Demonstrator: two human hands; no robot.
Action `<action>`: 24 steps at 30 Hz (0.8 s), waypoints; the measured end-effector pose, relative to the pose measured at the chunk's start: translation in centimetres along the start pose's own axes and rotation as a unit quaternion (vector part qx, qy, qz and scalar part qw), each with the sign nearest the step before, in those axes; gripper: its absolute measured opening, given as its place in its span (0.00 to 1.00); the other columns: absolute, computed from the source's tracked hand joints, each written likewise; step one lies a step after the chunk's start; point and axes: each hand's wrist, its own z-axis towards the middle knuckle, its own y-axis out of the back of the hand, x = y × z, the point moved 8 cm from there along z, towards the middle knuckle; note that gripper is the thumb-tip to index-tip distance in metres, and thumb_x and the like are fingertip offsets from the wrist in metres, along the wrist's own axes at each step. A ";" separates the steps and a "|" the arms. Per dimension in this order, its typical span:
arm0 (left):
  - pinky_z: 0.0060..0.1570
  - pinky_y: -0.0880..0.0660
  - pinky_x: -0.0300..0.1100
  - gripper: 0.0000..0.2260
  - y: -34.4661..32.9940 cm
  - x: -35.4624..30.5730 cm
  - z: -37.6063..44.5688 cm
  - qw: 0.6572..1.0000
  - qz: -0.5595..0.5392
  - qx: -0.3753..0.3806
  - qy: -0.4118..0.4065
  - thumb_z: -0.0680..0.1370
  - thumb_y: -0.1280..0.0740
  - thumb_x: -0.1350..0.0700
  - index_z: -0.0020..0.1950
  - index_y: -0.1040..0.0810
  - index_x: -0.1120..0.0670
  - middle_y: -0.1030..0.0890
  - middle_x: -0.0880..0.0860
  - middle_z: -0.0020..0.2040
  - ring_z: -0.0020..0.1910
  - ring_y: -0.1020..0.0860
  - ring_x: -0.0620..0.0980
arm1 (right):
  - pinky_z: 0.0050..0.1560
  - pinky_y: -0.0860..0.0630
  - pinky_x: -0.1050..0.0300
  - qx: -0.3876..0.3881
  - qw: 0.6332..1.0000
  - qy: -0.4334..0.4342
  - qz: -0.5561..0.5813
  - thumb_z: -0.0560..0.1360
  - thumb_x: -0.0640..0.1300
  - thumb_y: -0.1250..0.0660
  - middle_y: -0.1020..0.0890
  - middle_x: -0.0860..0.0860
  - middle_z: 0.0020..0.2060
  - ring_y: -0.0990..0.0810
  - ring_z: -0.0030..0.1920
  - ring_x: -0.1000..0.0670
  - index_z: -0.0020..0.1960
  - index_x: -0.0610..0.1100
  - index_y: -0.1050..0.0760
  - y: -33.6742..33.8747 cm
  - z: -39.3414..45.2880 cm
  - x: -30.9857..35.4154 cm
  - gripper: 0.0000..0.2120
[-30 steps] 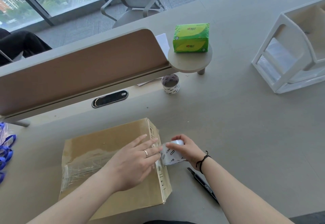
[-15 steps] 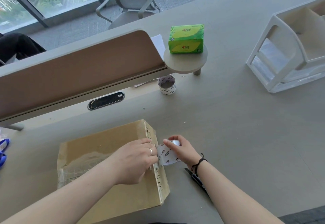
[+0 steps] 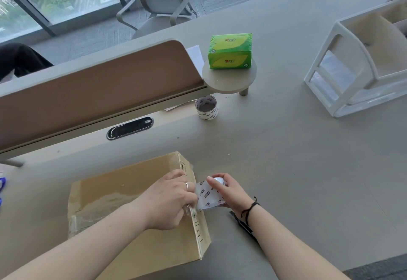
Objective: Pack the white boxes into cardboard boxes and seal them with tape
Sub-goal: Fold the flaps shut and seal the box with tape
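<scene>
**Both hands at the right edge of a taped cardboard box**

Head view: a closed cardboard box (image 3: 136, 211) lies flat on the grey desk (image 3: 297, 169), near the front edge, with a strip of clear tape running across its top. The left hand (image 3: 169, 205) rests over the box's right edge, fingers curled and pinching the clear tape where it folds over that edge; a ring shows on one finger. Just beside it, the right hand (image 3: 229, 191) grips a roll of tape (image 3: 208, 196) with a white printed core, held touching the box's right side, thumb on top and fingers wrapped round the far side. A dark cord bracelet circles the right wrist. A black utility knife (image 3: 244, 227) lies on the desk under the right forearm.

Further back, a second tape roll (image 3: 206, 108) stands upright beside the desk divider (image 3: 99, 94). A green tissue pack (image 3: 230, 50) sits on a small round shelf (image 3: 229, 79) at the divider's end. A white plastic drawer organiser (image 3: 361, 64) stands well apart at the right. An office chair (image 3: 160, 0) stands beyond the desk by the windows. No white boxes can be seen.
</scene>
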 end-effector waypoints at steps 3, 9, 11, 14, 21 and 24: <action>0.72 0.47 0.47 0.13 0.0 0.0 0.1 1.000 -0.003 0.000 0.001 0.65 0.40 0.57 0.43 0.22 0.42 0.25 0.41 0.41 0.46 0.24 0.44 | 0.43 0.17 0.52 -0.003 1.000 -0.004 0.008 0.72 0.59 0.25 0.17 0.46 0.53 0.14 0.48 0.49 0.60 0.49 0.25 0.1 0.0 -0.3 0.23; 0.74 0.42 0.54 0.11 0.4 0.1 0.0 0.998 0.057 -0.004 -0.011 0.67 0.39 0.52 0.45 0.21 0.43 0.21 0.41 0.43 0.50 0.22 0.45 | 0.48 0.16 0.49 0.000 1.000 -0.006 0.013 0.71 0.61 0.26 0.15 0.47 0.51 0.14 0.47 0.49 0.59 0.47 0.24 0.3 0.0 -0.6 0.25; 0.75 0.41 0.54 0.11 0.7 0.4 -0.2 0.998 0.068 -0.014 0.004 0.67 0.38 0.50 0.46 0.21 0.44 0.21 0.41 0.44 0.54 0.22 0.47 | 0.51 0.16 0.47 0.001 1.000 -0.007 0.012 0.72 0.61 0.26 0.15 0.47 0.50 0.14 0.47 0.50 0.59 0.46 0.25 0.3 0.0 -0.5 0.24; 0.76 0.44 0.55 0.13 0.7 0.6 -0.6 0.995 0.090 -0.021 0.028 0.67 0.38 0.49 0.48 0.19 0.44 0.19 0.42 0.47 0.61 0.23 0.52 | 0.50 0.16 0.49 0.000 1.000 -0.006 0.008 0.72 0.61 0.26 0.15 0.47 0.50 0.14 0.46 0.50 0.59 0.46 0.25 0.2 -0.1 -0.4 0.24; 0.76 0.43 0.60 0.18 0.9 1.3 -1.3 0.990 0.098 -0.031 0.093 0.65 0.36 0.46 0.53 0.18 0.46 0.19 0.47 0.59 0.72 0.30 0.61 | 0.51 0.16 0.47 -0.004 1.000 -0.011 0.019 0.73 0.61 0.28 0.16 0.48 0.50 0.14 0.46 0.50 0.60 0.45 0.25 0.2 -0.8 -0.4 0.24; 0.75 0.45 0.60 0.20 0.8 1.5 -1.2 0.990 0.100 -0.006 0.103 0.64 0.36 0.45 0.54 0.17 0.45 0.18 0.49 0.61 0.73 0.31 0.62 | 0.43 0.18 0.57 -0.004 1.000 -0.011 0.006 0.75 0.61 0.31 0.17 0.50 0.50 0.14 0.44 0.54 0.61 0.47 0.26 0.1 -1.5 -0.2 0.22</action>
